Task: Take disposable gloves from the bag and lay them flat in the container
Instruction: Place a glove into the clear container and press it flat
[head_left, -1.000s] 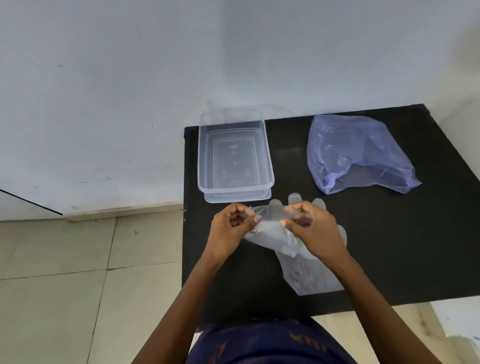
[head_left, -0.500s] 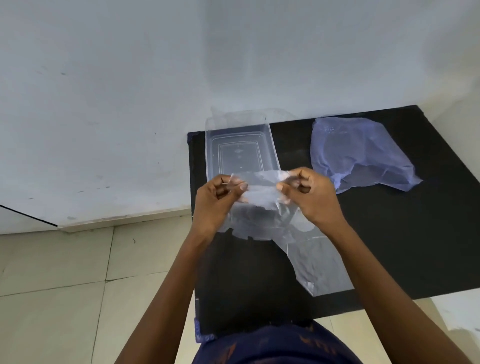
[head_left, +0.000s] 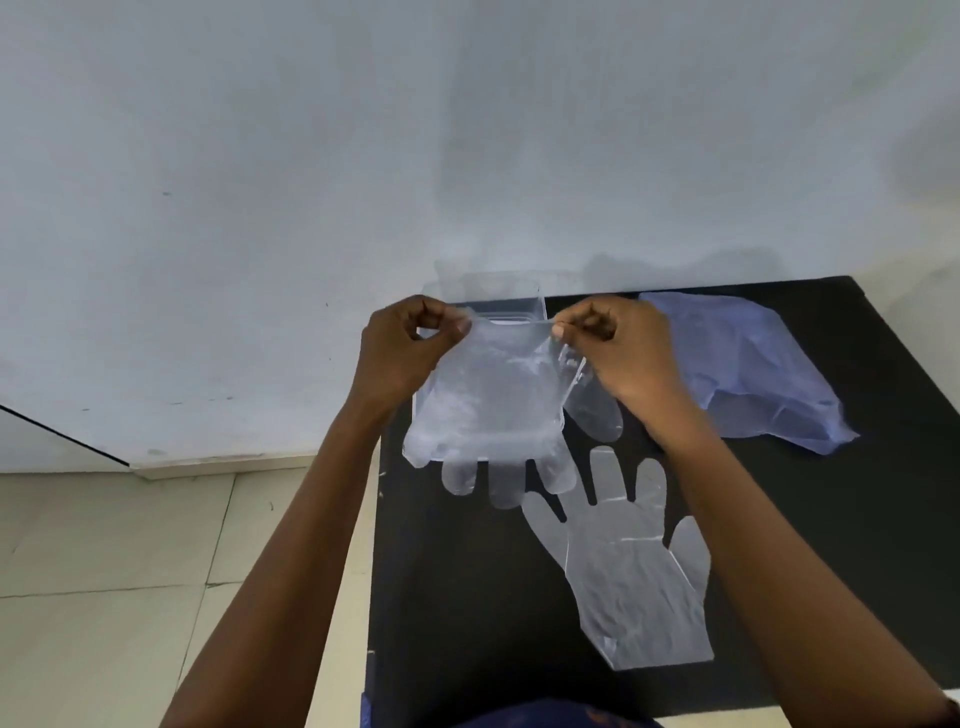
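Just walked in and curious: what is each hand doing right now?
Left hand: closed, pinching one top corner of the clear glove.
Right hand: closed, pinching the glove's other top corner.

The clear rectangular plastic container (head_left: 537, 304) at the table's far left is mostly hidden behind the translucent disposable glove (head_left: 491, 405) held up before it; only its far rim shows. The right forearm covers part of a second clear glove (head_left: 634, 582) lying flat. The black table (head_left: 883, 545) runs off the right edge.
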